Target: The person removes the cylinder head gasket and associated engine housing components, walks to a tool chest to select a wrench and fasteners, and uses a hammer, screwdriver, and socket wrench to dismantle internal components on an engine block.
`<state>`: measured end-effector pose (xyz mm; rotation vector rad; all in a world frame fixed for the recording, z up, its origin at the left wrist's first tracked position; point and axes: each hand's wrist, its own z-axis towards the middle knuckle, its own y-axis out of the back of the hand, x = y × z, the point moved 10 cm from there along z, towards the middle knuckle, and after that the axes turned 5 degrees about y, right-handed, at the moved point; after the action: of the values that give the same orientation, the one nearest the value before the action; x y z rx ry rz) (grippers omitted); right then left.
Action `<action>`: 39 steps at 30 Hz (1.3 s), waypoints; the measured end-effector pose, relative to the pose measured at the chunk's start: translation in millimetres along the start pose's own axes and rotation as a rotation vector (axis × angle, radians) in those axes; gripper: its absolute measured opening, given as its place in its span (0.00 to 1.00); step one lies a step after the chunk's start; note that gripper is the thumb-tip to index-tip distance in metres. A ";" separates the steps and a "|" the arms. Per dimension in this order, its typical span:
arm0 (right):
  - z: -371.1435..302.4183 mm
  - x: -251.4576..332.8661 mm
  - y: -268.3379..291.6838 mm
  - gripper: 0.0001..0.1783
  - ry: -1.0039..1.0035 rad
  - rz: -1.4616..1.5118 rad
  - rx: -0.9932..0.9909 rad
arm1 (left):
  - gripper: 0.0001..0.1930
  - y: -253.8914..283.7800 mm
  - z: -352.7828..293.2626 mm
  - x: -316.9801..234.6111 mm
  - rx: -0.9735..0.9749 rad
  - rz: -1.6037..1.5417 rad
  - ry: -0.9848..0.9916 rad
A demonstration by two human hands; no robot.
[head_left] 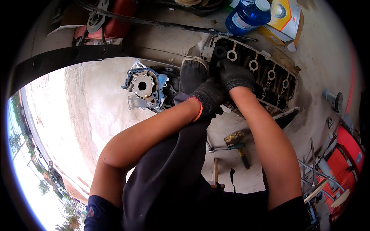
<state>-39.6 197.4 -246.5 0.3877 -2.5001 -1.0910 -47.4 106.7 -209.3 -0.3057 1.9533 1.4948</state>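
Observation:
A dark, oily engine block (253, 66) with pale metal rings along its open side lies on the floor ahead and to the right. My right hand (236, 74), in a black knit glove, rests at its left end with the fingers curled. Just below it, my left hand (210, 96), in a black glove with an orange cuff, is closed against the near left corner of the block. Whatever the fingers hold is hidden by the dark gloves. Beside my shoe (194, 73), to the left, sits a round-centred pump cover (143, 85) with blue sealant round its edge.
A ratchet (225, 148) and a hammer (243, 154) lie on the floor nearer me. Behind the block stand a blue bottle (246, 17) and a yellow-white box (284, 19). A long dark bar (154, 23) crosses the back. Red metal parts (343, 165) lean at right.

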 end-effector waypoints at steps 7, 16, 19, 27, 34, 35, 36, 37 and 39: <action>2.2 -5.0 1.5 0.19 0.063 -0.041 0.074 | 0.20 -27.2 26.4 56.4 -0.011 -0.413 0.595; 16.1 5.6 7.5 0.20 0.120 -0.062 0.178 | 0.28 -32.2 15.8 83.8 -0.141 -1.044 0.862; 11.8 8.6 9.5 0.21 0.094 -0.099 0.161 | 0.30 -29.9 12.5 88.4 -0.198 -1.029 0.888; 13.7 12.2 17.3 0.21 0.054 -0.168 0.121 | 0.28 -34.9 7.6 84.2 -0.103 -0.899 0.918; 16.7 9.6 19.3 0.22 -0.006 -0.144 0.071 | 0.23 -43.9 -7.4 56.4 0.105 -1.327 0.916; 16.4 8.6 20.1 0.22 -0.005 -0.150 0.053 | 0.23 -46.6 -18.2 58.7 0.148 -1.288 0.991; 16.0 9.8 16.5 0.22 0.023 -0.127 0.074 | 0.19 -29.4 -8.1 48.2 0.133 -1.176 0.716; 16.2 9.3 15.8 0.22 0.039 -0.106 0.075 | 0.16 -16.0 -5.8 42.8 0.093 -1.067 0.559; 17.7 8.0 15.5 0.23 0.070 -0.110 0.068 | 0.13 11.2 -5.7 30.2 -0.035 -0.826 0.273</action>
<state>-56.2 215.7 -244.1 0.5796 -2.4841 -1.0163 -78.5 111.0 -218.5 -1.2139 1.6580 0.9618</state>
